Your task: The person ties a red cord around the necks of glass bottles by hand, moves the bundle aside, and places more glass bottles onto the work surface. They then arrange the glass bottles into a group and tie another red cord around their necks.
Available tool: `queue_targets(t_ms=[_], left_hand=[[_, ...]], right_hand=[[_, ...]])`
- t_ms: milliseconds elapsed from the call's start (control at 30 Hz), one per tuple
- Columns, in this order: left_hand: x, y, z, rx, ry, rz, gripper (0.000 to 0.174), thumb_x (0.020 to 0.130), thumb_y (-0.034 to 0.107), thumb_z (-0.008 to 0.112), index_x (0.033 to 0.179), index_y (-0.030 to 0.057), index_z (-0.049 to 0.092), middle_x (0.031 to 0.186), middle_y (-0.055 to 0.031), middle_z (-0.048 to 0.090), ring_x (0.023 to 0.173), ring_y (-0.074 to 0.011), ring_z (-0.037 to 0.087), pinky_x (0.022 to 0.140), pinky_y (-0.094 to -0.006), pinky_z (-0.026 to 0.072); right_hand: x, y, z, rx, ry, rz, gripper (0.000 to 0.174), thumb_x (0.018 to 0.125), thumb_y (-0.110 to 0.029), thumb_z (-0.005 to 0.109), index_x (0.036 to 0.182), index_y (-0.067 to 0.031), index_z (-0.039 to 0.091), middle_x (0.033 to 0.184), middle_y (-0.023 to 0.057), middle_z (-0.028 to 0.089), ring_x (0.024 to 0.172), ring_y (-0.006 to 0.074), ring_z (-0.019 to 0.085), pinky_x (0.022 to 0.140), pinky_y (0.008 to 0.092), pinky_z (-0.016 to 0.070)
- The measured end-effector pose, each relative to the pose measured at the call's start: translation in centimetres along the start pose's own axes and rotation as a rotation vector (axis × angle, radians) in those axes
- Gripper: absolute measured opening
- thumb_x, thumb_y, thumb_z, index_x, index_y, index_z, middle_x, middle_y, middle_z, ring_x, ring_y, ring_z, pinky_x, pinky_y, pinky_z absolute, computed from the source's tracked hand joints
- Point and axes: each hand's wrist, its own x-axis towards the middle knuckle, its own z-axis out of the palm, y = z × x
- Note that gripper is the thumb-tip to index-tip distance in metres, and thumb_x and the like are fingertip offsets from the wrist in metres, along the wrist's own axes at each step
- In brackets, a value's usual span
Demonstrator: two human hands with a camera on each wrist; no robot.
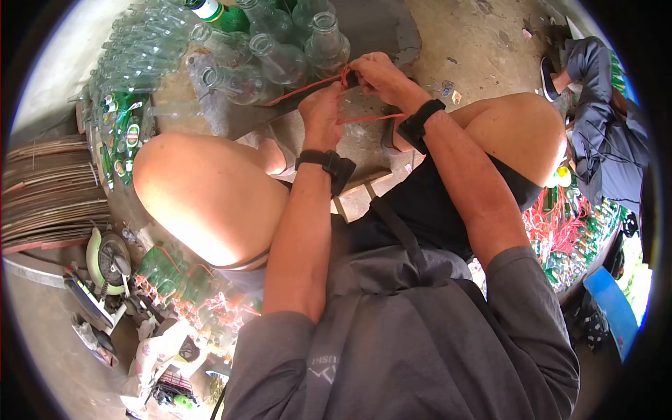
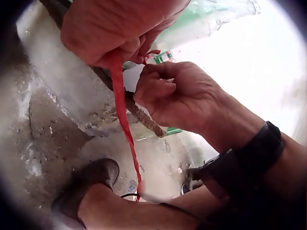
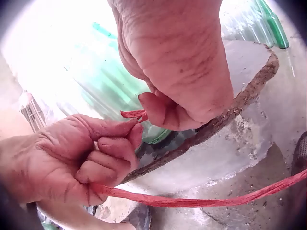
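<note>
Both hands meet over a red plastic cord (image 1: 371, 118) just in front of a group of clear glass bottles (image 1: 282, 61). The left hand (image 1: 322, 115) has its fingers curled round the cord, which trails out below its palm in the right wrist view (image 3: 206, 202). Thumb and forefinger of the right hand (image 1: 380, 77) pinch a short piece of the cord close to the left fingertips. One length of cord runs from the hands toward the base of the bottles. In the left wrist view the cord (image 2: 125, 124) hangs down as a twisted strip.
The bottles stand on a slab with a rough edge (image 3: 254, 91). More bottles (image 1: 143, 52) line the upper left, near stacked flat sheets (image 1: 49, 192). A seated person's leg (image 1: 591, 105) is at the right, beside red cord and green bottles. The wearer's knees flank the hands.
</note>
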Motion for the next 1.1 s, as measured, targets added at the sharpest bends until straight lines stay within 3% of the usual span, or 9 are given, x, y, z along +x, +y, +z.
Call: queue_targets(t_ms=[333,667,733,933,1100], left_hand=[[-0.2,-0.3,-0.7,0.016,-0.028,0.035,0.013,0.089,0.012,0.079,0.089,0.0021,0.070,0.069,0.0037,0.055,0.051,-0.0062,0.042,0.043,-0.0237,0.0264],[-0.3,-0.9,-0.4,0.030,-0.096,0.051,0.011,0.091,0.016,0.078,0.091,0.0064,0.073,0.070,0.0077,0.053,0.057,-0.0044,0.045,0.046,-0.0233,0.0294],[0.0,-1.3,-0.5,0.025,-0.118,0.064,0.010,0.092,0.016,0.077,0.092,0.0065,0.073,0.070,0.0081,0.052,0.058,-0.0042,0.045,0.046,-0.0233,0.0301],[-0.2,-1.1,-0.5,0.012,-0.097,0.071,0.011,0.093,0.016,0.076,0.092,0.0063,0.072,0.070,0.0086,0.051,0.058,-0.0039,0.045,0.048,-0.0230,0.0310],[0.4,-1.5,-0.4,0.107,-0.010,0.155,0.011,0.092,0.013,0.072,0.097,0.0032,0.075,0.079,0.0032,0.061,0.064,-0.0085,0.052,0.052,-0.0291,0.0406]], right_hand=[[0.3,0.0,1.1,-0.093,0.109,-0.057,0.018,0.096,-0.018,0.061,0.084,-0.0039,0.063,0.072,-0.0017,0.051,0.062,0.0105,0.048,0.056,0.0281,0.0456],[0.3,-0.2,0.2,-0.037,-0.007,0.014,0.022,0.098,-0.024,0.063,0.088,-0.0048,0.066,0.076,-0.0025,0.057,0.066,0.0085,0.055,0.059,0.0262,0.0509],[0.4,0.1,0.2,-0.033,0.044,-0.016,0.019,0.094,-0.017,0.064,0.088,0.0006,0.068,0.077,0.0046,0.063,0.066,0.0145,0.058,0.056,0.0314,0.0514],[0.8,0.4,0.8,-0.124,0.115,-0.075,0.019,0.093,-0.016,0.061,0.089,0.0016,0.067,0.075,0.0067,0.063,0.062,0.0161,0.059,0.054,0.0331,0.0516],[1.2,1.6,0.8,-0.209,0.169,-0.174,0.024,0.092,-0.018,0.059,0.082,0.0019,0.069,0.071,0.0078,0.065,0.057,0.0170,0.059,0.053,0.0334,0.0508]])
